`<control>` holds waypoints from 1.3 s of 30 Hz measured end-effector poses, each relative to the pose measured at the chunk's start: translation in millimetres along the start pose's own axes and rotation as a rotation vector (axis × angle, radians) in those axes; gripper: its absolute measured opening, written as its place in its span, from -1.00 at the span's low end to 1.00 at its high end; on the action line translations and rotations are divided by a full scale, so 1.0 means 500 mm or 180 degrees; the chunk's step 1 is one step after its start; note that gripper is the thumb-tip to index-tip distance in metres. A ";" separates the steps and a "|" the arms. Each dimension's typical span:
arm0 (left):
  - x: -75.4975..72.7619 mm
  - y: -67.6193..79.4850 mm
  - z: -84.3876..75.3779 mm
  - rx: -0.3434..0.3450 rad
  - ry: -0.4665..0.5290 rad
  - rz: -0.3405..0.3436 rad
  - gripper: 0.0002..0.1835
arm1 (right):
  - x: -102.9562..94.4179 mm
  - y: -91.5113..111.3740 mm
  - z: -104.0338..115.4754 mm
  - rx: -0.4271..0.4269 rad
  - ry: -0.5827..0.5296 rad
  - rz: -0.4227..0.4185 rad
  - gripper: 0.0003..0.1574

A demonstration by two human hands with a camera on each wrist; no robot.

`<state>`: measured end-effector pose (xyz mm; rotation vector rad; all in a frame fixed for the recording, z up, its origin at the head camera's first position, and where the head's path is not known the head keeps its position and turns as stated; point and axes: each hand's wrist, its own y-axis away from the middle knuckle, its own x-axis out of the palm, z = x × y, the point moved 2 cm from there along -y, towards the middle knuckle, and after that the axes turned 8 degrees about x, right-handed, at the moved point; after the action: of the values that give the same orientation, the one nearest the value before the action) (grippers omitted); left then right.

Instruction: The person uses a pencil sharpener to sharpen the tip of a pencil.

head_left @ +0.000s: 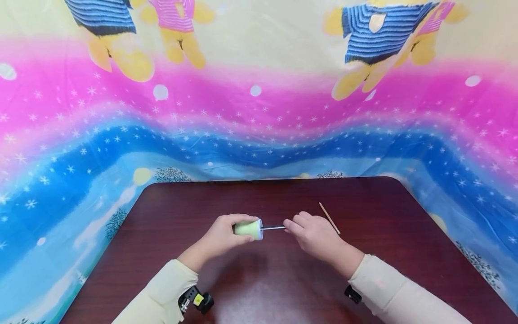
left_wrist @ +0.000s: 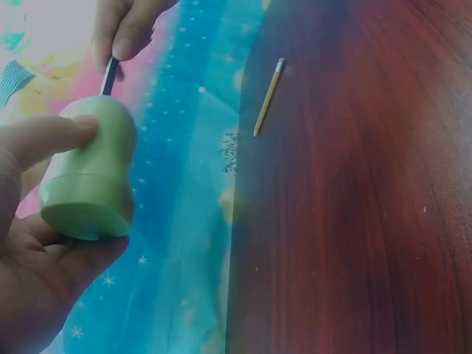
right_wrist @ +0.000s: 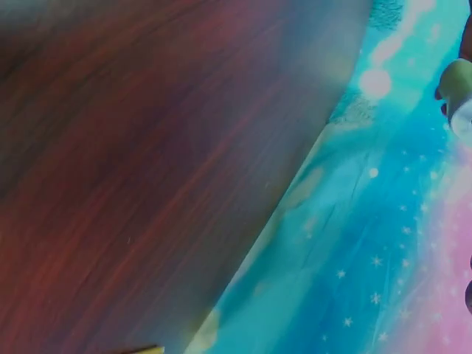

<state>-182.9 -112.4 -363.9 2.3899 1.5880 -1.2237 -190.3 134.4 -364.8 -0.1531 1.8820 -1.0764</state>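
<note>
A light green pencil sharpener (head_left: pixel 247 229) with a white end face is held sideways above the table by my left hand (head_left: pixel 224 234), thumb and fingers on opposite sides of its body. In the left wrist view the sharpener (left_wrist: pixel 96 155) shows a rounded, waisted shape. A dark pencil (head_left: pixel 274 228) runs straight into its white end. My right hand (head_left: pixel 313 234) pinches the other end of that pencil between thumb and fingers. The pencil's point is hidden inside the sharpener. Only part of the sharpener (right_wrist: pixel 457 85) appears at the right edge of the right wrist view.
A yellowish wooden pencil (head_left: pixel 329 218) with a pale eraser end lies on the dark red-brown table (head_left: pixel 194 202), just beyond my right hand. Behind the table and along its sides hangs a printed cloth (head_left: pixel 259 112). Each wrist carries a small black camera mount.
</note>
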 end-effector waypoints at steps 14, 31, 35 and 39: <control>0.012 0.002 -0.012 0.0893 -0.0865 -0.0191 -0.56 | 0.001 -0.005 0.006 0.1823 -0.1668 0.1679 -0.83; 0.006 0.003 -0.010 0.0558 -0.0715 -0.0291 -0.55 | -0.007 -0.012 -0.002 0.1356 -0.0567 0.1236 -0.54; -0.002 0.003 -0.009 0.0212 -0.0310 -0.0129 -0.55 | -0.003 0.000 -0.002 0.0200 0.0078 0.0278 -0.73; -0.003 0.004 -0.008 0.0022 -0.0054 0.0048 -0.57 | 0.001 0.006 0.003 -0.0052 0.0029 -0.0012 -0.49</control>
<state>-179.2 -113.2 -361.0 2.3847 1.5607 -1.2456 -188.7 135.1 -367.8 -0.1616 1.8998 -1.0661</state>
